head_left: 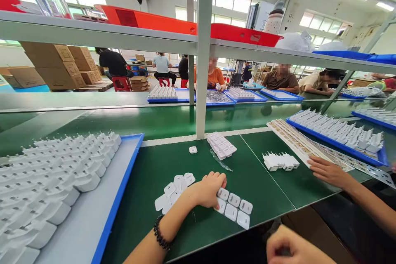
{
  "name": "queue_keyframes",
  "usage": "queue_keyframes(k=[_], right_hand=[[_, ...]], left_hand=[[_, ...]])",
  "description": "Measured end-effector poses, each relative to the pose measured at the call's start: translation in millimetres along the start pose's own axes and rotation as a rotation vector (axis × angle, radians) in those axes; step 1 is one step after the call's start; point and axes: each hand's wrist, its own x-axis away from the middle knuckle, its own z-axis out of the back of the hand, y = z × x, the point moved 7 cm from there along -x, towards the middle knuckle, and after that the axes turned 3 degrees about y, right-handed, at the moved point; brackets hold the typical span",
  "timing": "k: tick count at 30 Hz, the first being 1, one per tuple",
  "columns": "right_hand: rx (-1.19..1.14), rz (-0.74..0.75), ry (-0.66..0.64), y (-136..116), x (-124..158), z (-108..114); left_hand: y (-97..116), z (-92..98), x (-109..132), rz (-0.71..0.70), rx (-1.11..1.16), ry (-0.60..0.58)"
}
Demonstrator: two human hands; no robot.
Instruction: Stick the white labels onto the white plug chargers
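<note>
My left hand [212, 187], with a dark bead bracelet on its wrist, closes over the left end of a block of white rounded-square covers [234, 200] near the table's front edge. They lie in two rows, with small print on them; my fingers hide the end ones. Left of that hand lies a loose heap of similar white covers [170, 189]. My right hand [287, 245] hangs in front of the table edge, fingers curled in and slightly blurred. Nothing shows in it. Farther back are a stacked pack of white covers [222, 145] and one single cover [193, 149].
At left a blue-rimmed tray [119, 185] holds rows of white plug housings [62, 177]. At right another person's hand [328, 171] touches sticker strips [297, 138], near several white plugs [280, 161]. A metal post [201, 90] rises at the back edge under a shelf [139, 35].
</note>
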Motion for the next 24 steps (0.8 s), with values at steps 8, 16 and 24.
queue_keyframes(k=[8,16,24], right_hand=[[0.285,0.096,-0.025,-43.9,-109.8,-77.9],[0.373,-0.053,0.08,-32.4,-248.8,-53.1],[0.412,-0.048,0.06,-17.9,-273.0,-53.8]], left_hand=[[-14.1,44.3,7.2,-0.002,0.466,0.529],[-68.8,76.2,23.7,0.19,0.717,0.962],[-70.3,64.9,16.9,0.221,0.757,0.953]])
